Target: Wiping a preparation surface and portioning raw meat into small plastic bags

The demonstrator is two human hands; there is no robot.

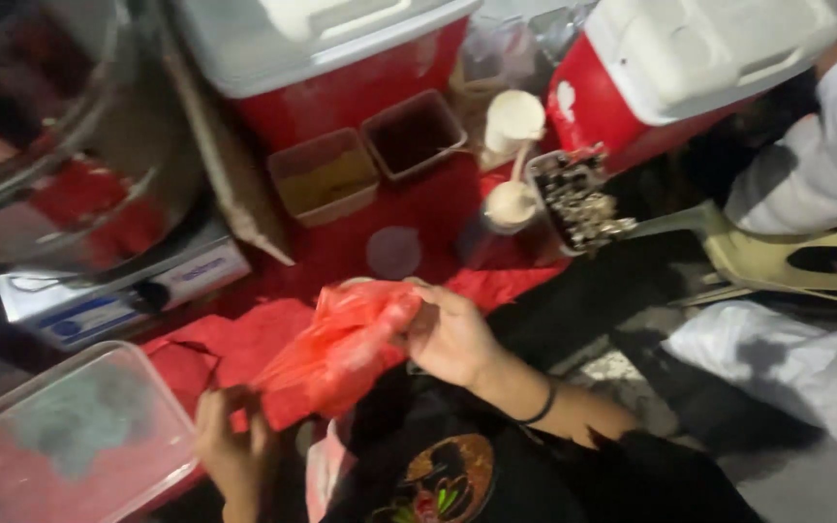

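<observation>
A thin red plastic bag (341,344) hangs between my two hands over a red-covered table (428,208). My right hand (452,334) grips the bag's upper edge, a dark band on its wrist. My left hand (230,441) pinches the bag's lower left corner near the table's front edge. A cup seems to sit inside the bag's mouth, mostly hidden.
Two red coolers with white lids (326,58) (670,68) stand at the back. In front of them are two square tubs (326,174) (414,134), lidded cups (512,121) and a tray of dark bits (578,199). A clear lidded box (65,436) lies lower left; a steel pot (50,136) upper left. A person's white sleeve (821,160) is at right.
</observation>
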